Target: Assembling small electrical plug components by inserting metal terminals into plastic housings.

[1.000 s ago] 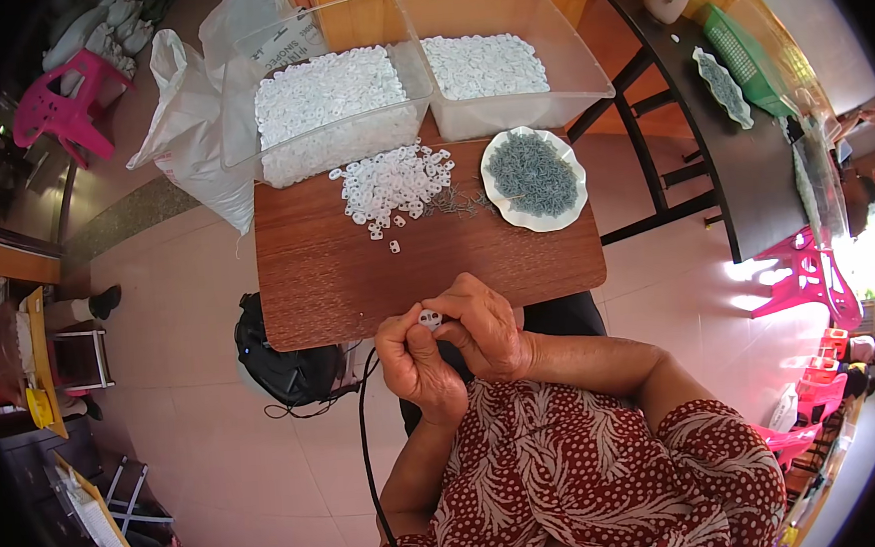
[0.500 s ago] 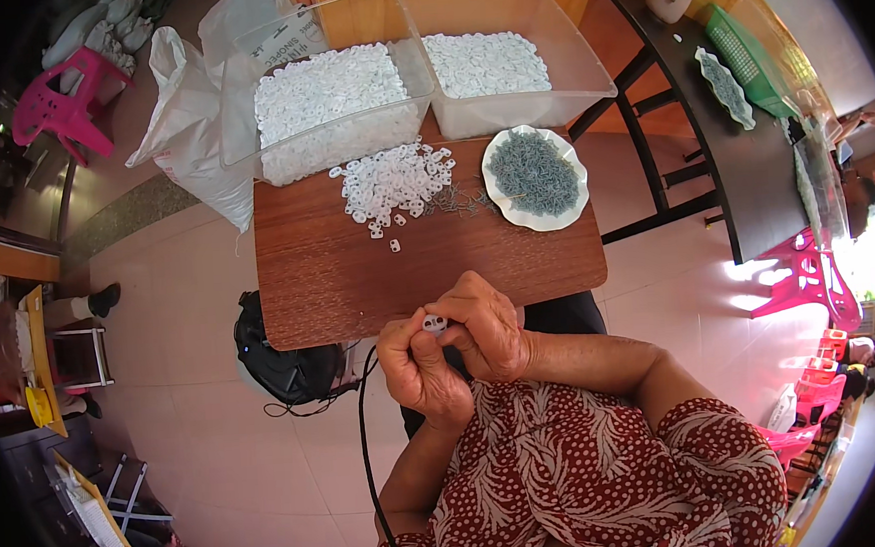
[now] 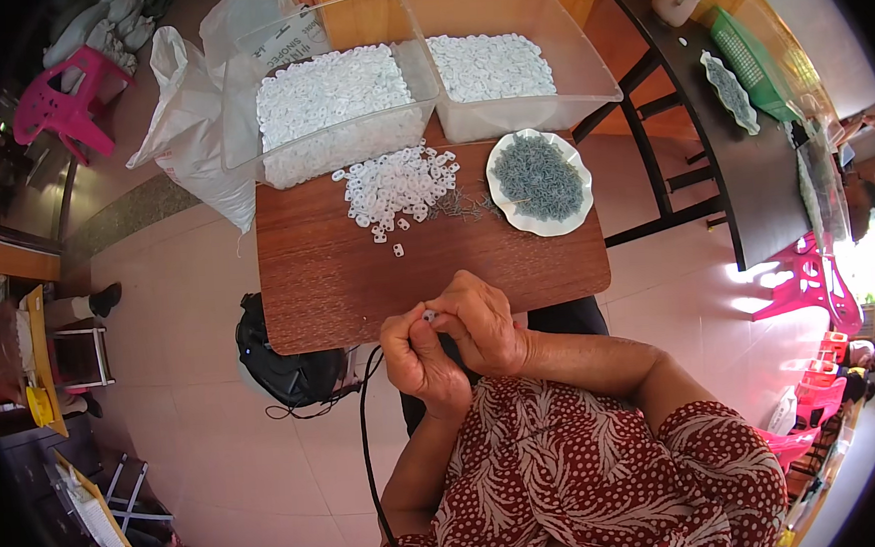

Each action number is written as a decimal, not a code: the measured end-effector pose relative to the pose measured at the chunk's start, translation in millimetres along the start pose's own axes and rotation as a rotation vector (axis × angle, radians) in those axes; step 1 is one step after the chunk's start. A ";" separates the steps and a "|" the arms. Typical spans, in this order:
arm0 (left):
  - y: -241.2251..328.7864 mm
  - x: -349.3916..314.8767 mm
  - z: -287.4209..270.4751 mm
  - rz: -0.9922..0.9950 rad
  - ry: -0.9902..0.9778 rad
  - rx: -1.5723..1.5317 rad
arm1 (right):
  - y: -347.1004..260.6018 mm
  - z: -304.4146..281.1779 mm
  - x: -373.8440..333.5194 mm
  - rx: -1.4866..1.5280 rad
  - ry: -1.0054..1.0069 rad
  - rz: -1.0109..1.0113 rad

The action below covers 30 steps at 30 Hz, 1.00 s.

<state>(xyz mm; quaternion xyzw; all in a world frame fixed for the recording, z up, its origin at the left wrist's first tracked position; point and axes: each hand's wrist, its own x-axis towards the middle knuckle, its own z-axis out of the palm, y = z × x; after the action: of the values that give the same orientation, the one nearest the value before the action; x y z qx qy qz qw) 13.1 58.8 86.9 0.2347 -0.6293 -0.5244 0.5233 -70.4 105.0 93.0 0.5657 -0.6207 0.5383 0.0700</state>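
Observation:
A small white plastic piece with holes (image 3: 429,316) is pinched between my two hands, just off the near edge of the brown table. My left hand (image 3: 421,363) grips it with thumb and forefinger. The fingers of my right hand (image 3: 483,323) close on it from the other side; whether they also hold a small grey part is hidden. Beyond my hands, similar white pieces (image 3: 399,184) lie in a loose pile on the table (image 3: 358,288). To the right of the pile, a scalloped white plate (image 3: 582,207) holds a heap of thin grey metal parts (image 3: 539,177).
Two clear plastic bins, left (image 3: 345,154) and right (image 3: 508,116), stand at the table's far side with white pieces. A white sack (image 3: 183,119) leans at the left. A black bag (image 3: 287,358) and cable (image 3: 365,438) are near my left arm. A dark side table (image 3: 753,194) stands right.
The white piece has turned slightly and less of it shows between my fingertips. My right fingers have moved a little to the left, closer around it.

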 end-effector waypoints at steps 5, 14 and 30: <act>-39.9 8.3 -9.0 -0.465 0.016 -0.015 | 22.2 2.0 0.0 0.055 -0.003 0.331; -124.9 33.2 6.3 0.088 -0.269 1.165 | 143.1 -78.0 109.5 -0.519 0.062 0.106; -132.2 35.2 16.2 0.117 -0.431 1.019 | 155.0 -50.1 38.6 -0.502 -0.303 0.078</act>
<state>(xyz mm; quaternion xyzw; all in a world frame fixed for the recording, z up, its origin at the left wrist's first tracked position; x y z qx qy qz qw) -47.1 -9.1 -16.8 0.3100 -0.9081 -0.1600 0.2314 -230.6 84.3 49.2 0.5802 -0.7592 0.2796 0.0937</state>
